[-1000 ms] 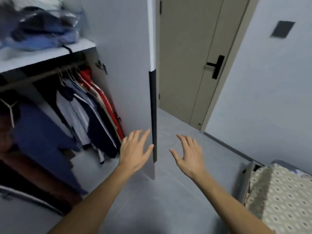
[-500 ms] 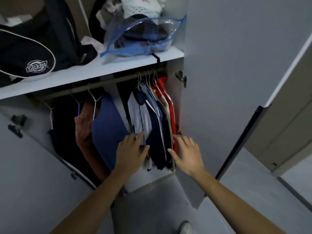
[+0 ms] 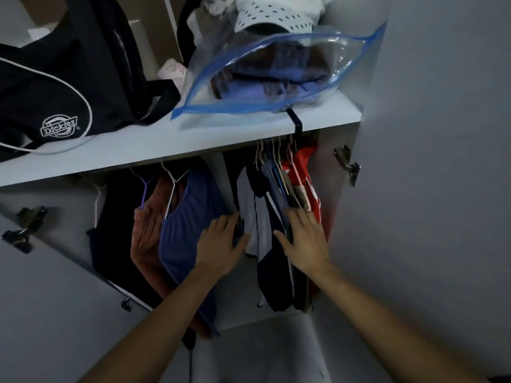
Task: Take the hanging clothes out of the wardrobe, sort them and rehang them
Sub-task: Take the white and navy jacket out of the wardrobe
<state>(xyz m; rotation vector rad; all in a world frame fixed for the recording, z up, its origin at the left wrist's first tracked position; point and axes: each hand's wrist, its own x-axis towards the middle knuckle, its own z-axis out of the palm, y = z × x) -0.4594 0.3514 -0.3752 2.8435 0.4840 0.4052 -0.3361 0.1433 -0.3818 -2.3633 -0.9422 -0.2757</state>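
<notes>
Evidently nothing had yet come out of the wardrobe point(image 3: 414, 189): every garment hung under the shelf point(image 3: 193, 139), so the taking out, the sorting and the rehanging were all left to do, as far as could be judged. The tight bunch of clothes point(image 3: 279, 205) hung at the right end beneath the shelf, grey, navy, tan and red pieces packed together on pale hangers. The left hand point(image 3: 221, 244) lay with straight, spread fingers against the bunch's left side, its grip closed on nothing. The right hand point(image 3: 304, 239) lay flat and spread on the dark garments at the bunch's right, likewise holding nothing; the two hands seemed set to bracket the bunch. Further left, apart from the bunch, hung a blue top point(image 3: 188, 233) on a white hanger, a rust-coloured garment point(image 3: 146, 233) on a purple hanger, and a black garment point(image 3: 113, 230) nearest the left wall. On the shelf above, near its right edge, a clear zip bag point(image 3: 276, 76) with blue seams held folded dark and blue clothes, with a white perforated cap point(image 3: 273, 15) lying on top of it. A black Dickies bag point(image 3: 55, 87) filled the shelf's left side; whether it held anything could not be told.
</notes>
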